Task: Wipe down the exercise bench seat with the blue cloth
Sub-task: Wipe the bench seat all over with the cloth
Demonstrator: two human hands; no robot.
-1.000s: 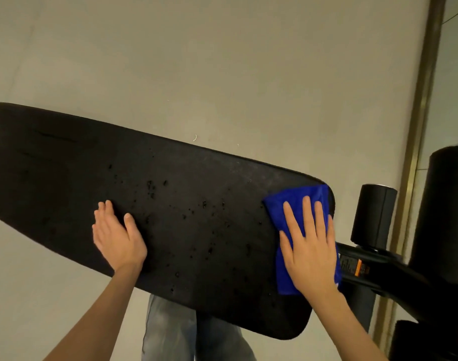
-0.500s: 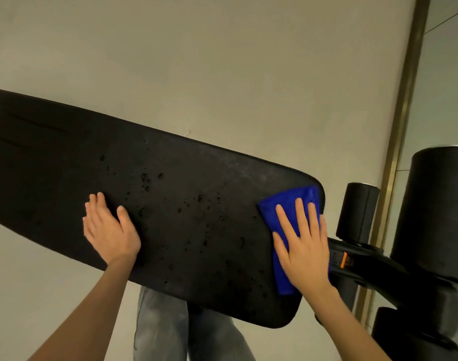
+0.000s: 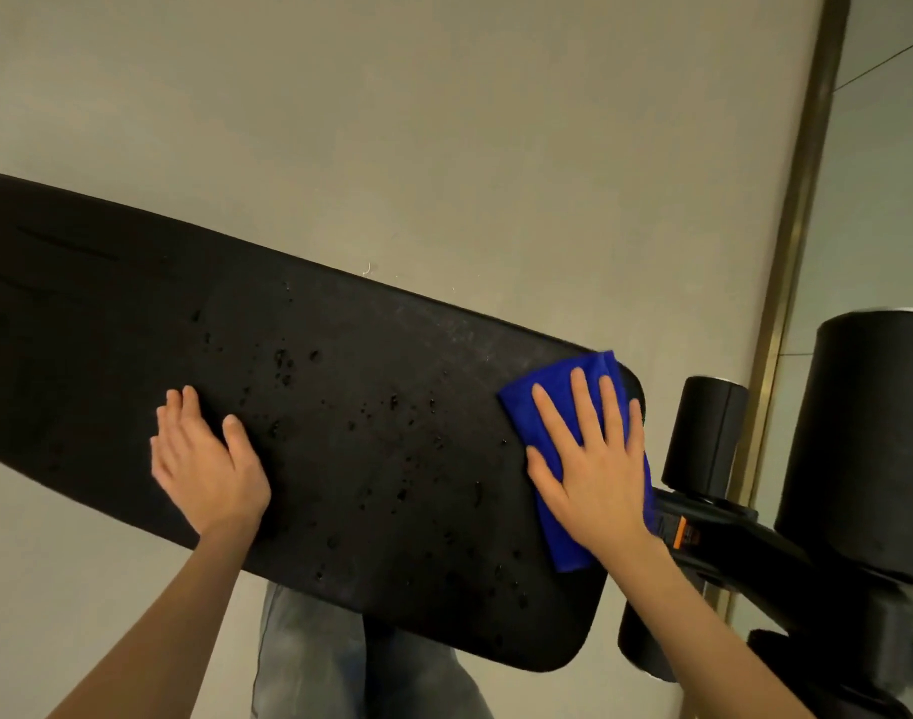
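Bench seat [image 3: 392,459] runs left-right; flat right hand [image 3: 594,474] presses blue cloth [image 3: 568,547], left hand [image 3: 205,469] flat.

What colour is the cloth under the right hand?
Deep blue, plain; the cloth shows clearly in the head view, its only view.

Grey floor [image 3: 444,121] with a brass strip [image 3: 792,251]; small black roller [image 3: 703,433] (larger roller [image 3: 869,433] beside it) at right.
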